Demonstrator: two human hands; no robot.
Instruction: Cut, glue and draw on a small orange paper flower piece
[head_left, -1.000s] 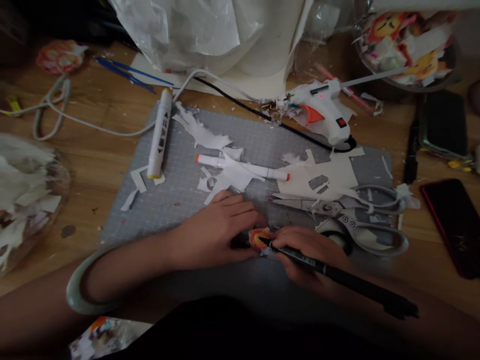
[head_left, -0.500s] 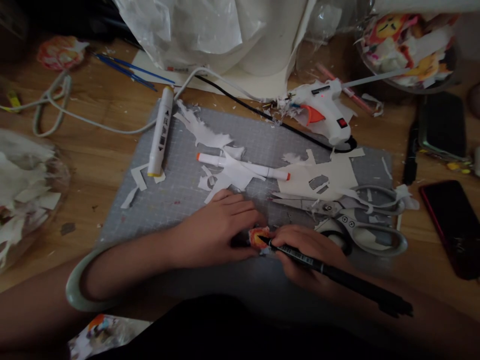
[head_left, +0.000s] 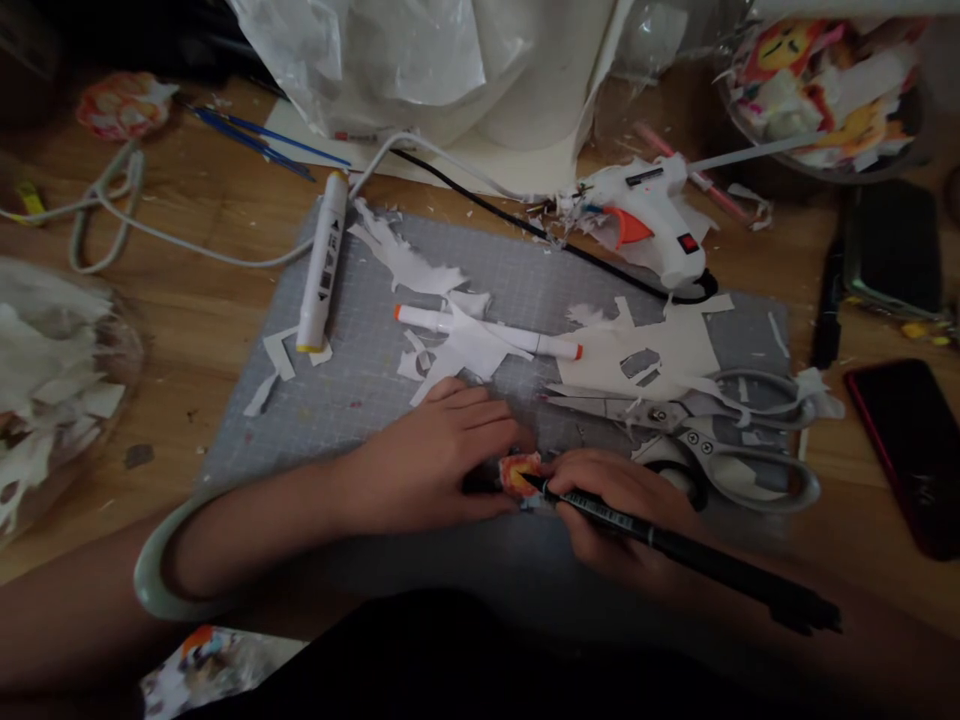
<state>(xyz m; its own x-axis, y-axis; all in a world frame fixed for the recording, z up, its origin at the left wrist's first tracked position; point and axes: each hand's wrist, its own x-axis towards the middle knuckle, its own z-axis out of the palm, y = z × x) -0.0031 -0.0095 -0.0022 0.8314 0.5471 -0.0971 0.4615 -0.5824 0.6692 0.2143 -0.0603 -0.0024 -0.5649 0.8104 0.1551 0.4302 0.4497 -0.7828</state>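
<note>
My left hand (head_left: 439, 455) lies on the grey cutting mat (head_left: 352, 390), fingers pressed together on a small orange and yellow paper cut-out (head_left: 519, 472). My right hand (head_left: 622, 505) grips a black pen (head_left: 675, 548) whose tip touches that cut-out. A pale green bangle (head_left: 154, 580) circles my left wrist. Grey scissors (head_left: 705, 440) lie just right of my hands, on white paper scraps (head_left: 660, 350).
On the mat lie a fat white marker (head_left: 321, 265), a thin white marker with orange ends (head_left: 487, 333) and paper offcuts. A white glue gun (head_left: 649, 225) sits behind. A dark phone (head_left: 911, 450) lies at the right. Bowls of scraps (head_left: 825, 80) stand at both sides.
</note>
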